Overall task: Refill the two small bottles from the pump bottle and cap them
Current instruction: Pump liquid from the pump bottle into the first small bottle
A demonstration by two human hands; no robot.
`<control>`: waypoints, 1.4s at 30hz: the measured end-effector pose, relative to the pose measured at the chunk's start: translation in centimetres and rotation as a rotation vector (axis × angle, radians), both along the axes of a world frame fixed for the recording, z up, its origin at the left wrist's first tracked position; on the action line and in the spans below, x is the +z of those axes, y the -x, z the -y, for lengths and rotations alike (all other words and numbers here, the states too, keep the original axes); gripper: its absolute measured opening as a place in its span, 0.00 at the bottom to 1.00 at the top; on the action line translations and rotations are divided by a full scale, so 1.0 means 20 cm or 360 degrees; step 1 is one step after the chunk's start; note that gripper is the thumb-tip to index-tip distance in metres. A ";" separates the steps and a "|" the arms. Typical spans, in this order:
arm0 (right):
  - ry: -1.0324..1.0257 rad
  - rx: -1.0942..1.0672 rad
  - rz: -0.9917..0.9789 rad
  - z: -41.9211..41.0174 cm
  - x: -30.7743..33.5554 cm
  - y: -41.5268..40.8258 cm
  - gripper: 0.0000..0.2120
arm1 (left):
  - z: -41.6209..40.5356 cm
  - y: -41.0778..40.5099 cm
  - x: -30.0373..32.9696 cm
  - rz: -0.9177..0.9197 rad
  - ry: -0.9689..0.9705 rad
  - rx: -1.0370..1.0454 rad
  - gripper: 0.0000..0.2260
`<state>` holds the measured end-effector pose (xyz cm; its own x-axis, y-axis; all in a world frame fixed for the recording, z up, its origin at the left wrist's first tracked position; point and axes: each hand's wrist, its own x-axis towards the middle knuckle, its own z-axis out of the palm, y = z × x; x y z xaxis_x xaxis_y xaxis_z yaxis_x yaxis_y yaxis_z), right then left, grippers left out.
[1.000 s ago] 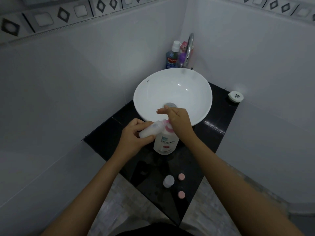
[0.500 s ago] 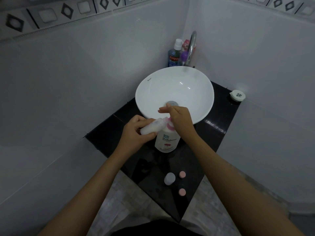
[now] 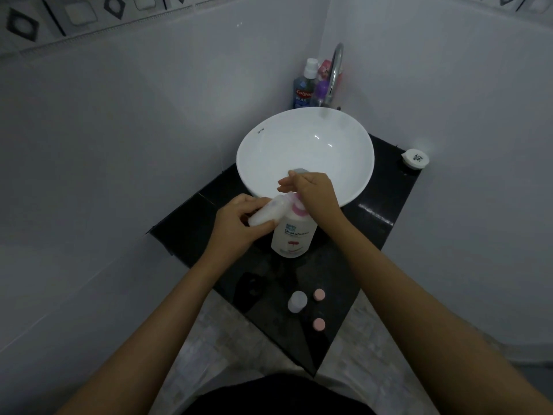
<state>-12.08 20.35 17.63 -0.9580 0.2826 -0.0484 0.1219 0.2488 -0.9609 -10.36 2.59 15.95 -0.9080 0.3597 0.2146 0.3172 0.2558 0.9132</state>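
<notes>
Head view. The left hand (image 3: 236, 226) grasps a small bottle (image 3: 267, 215), tilted with its mouth toward the pump bottle (image 3: 293, 235) on the black counter (image 3: 371, 235). The right hand (image 3: 317, 196) lies curled over the pump head; how tightly it grips cannot be told. At 6 o'clock from the pump bottle stand a second small bottle (image 3: 297, 301) and two pink caps (image 3: 319, 294) (image 3: 318, 324). The white basin (image 3: 305, 154) lies at 12 o'clock.
</notes>
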 end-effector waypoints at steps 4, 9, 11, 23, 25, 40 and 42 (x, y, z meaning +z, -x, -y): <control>0.0014 -0.0017 0.0001 0.00 0.01 0.00 0.15 | 0.01 -0.01 -0.02 -0.0036 0.0089 0.0050 0.19; -0.0001 -0.0015 0.0002 0.00 0.03 -0.01 0.15 | -0.01 -0.04 -0.06 0.0055 0.0110 0.0110 0.18; 0.0032 -0.0024 0.0001 0.01 0.03 -0.01 0.15 | -0.02 -0.05 -0.06 0.0114 0.0054 0.0107 0.16; 0.0011 -0.0037 -0.0003 0.01 0.04 -0.01 0.16 | 0.06 -0.24 -0.39 0.0474 0.0271 -0.0104 0.15; 0.0008 -0.0038 -0.0002 0.01 0.04 -0.01 0.16 | 0.08 -0.29 -0.47 0.0482 0.0319 -0.0134 0.13; 0.0016 -0.0055 0.0007 0.01 0.03 -0.01 0.16 | 0.11 -0.38 -0.63 0.0447 0.0465 -0.0224 0.13; 0.0009 -0.0056 0.0010 0.01 0.03 -0.02 0.16 | 0.11 -0.38 -0.64 0.0454 0.0459 -0.0220 0.13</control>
<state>-11.73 20.06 18.33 -0.9471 0.3159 -0.0560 0.1365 0.2388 -0.9614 -2.76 0.42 3.18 -0.8553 0.4909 -0.1655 0.1114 0.4863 0.8667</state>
